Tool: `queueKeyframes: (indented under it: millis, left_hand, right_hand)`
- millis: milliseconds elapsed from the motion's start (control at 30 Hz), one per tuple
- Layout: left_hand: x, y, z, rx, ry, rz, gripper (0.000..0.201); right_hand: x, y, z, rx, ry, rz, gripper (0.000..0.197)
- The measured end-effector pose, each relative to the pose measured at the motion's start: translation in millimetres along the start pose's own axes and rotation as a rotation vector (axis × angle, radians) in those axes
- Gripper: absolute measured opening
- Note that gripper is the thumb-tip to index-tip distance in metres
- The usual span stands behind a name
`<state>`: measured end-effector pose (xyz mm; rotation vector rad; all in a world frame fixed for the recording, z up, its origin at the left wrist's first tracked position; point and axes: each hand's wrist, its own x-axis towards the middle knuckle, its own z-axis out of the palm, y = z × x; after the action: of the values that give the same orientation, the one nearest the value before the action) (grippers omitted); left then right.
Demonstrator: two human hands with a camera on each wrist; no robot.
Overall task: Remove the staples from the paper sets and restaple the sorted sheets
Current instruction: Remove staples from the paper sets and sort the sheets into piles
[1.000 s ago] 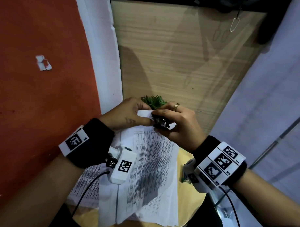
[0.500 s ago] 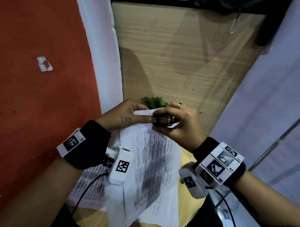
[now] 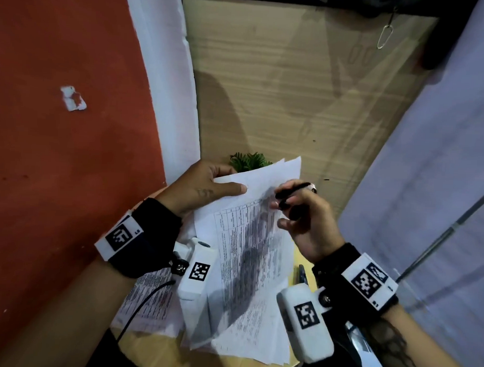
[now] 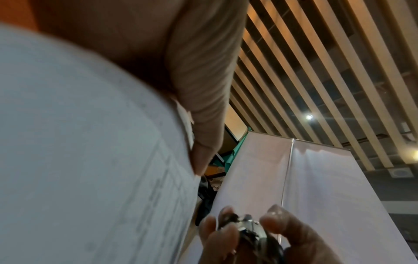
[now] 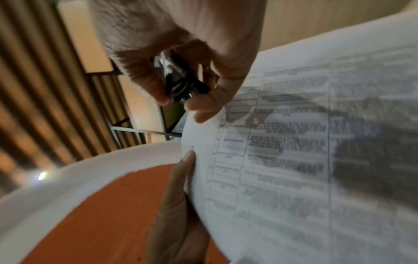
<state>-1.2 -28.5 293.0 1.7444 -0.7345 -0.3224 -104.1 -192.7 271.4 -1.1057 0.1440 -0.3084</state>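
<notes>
A set of printed sheets [image 3: 250,238] is raised above the small round table. My left hand [image 3: 207,187] pinches its top left corner, thumb on the front; in the right wrist view that thumb presses the paper set [image 5: 316,160] at its edge. My right hand [image 3: 297,210] sits at the right edge of the sheets and grips a small black and silver staple remover [image 3: 290,192], which also shows between the fingers as the staple remover [image 5: 178,80] and the staple remover [image 4: 246,226]. The top corner of the sheets fans out loose.
More printed sheets [image 3: 151,303] lie on the wooden table [image 3: 152,350] under my wrists. A small green plant [image 3: 248,161] stands behind the raised paper. A red wall [image 3: 58,149] is close on the left, a pale partition [image 3: 433,176] on the right.
My right hand has drawn the staple remover away from the top corner, to the right. The corner, folded over before, now stands up and fans apart. My left hand keeps its pinch.
</notes>
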Motion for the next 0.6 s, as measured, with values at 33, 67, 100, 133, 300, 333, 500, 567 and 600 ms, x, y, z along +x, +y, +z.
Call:
queueKeyframes:
  millis: [33,67,100,133,300,333,500,567,600]
  left_hand:
    - [0.6,-1.7,0.2,0.009,0.007,-0.001,0.038]
    - [0.8,-2.9,0.9,0.020,0.016,0.003,0.037]
    - [0.7,-3.6,2.0,0.035,0.024,0.014,0.034]
    - [0.6,-4.2,3.4,0.057,0.031,0.032,0.032]
    - [1.4,-4.0,9.5,0.231,0.082,0.157,0.032]
    - [1.3,-3.9,9.7,0.272,0.091,0.178,0.034]
    - [-0.2,-3.0,9.9,0.358,0.105,0.229,0.024]
    - [1.8,-3.0,8.8,0.296,0.104,0.183,0.030]
    - [3.7,-3.3,8.1,0.248,0.102,0.147,0.029]
  right_hand:
    - [0.0,1.5,3.7,0.034,0.024,0.060,0.011]
    - [1.2,3.8,6.3,0.015,0.047,0.096,0.017]
    - [1.9,5.6,10.4,-0.048,0.065,0.112,0.023]
    - [2.7,7.8,14.4,-0.151,0.075,0.104,0.026]
    - [5.3,14.4,28.8,-0.398,0.085,-0.005,0.020]
    - [7.0,14.1,29.2,-0.393,0.093,-0.005,0.019]
    - [8.3,8.8,33.3,-0.439,0.108,-0.032,0.021]
    - [7.9,9.5,34.7,-0.450,0.103,-0.114,0.022]
    - [8.5,10.9,35.5,-0.451,0.102,-0.180,0.023]
